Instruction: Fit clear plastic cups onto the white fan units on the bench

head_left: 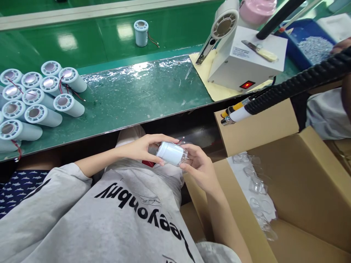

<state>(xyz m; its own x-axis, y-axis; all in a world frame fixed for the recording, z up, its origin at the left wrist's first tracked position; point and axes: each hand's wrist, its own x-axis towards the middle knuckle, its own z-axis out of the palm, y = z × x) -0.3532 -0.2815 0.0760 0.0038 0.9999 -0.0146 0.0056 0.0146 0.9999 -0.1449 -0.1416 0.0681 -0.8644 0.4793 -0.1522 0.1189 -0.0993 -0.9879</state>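
Observation:
Above my lap, a pale blue cylinder (171, 153) lies sideways between my two hands. My left hand (146, 148) wraps its left end, thumb below and fingers above. At the other end, my right hand (199, 162) grips a clear plastic piece (185, 156) that sits around the cylinder's end; how far it reaches along the cylinder I cannot tell. A short dark red wire (181, 139) sticks up by my left fingertips. Several similar blue cylinders (44, 116) with ribbed round ends, some with red and black wires, stand grouped on the bench at the left.
A single blue cylinder (141, 34) stands on the green surface (90, 40) behind the bench (131, 98). A white machine (246, 58) with a lit red switch carries a knife (260, 50). At right, an open cardboard box (307, 182) holds clear plastic pieces (257, 185); a black hose (296, 82) hangs above.

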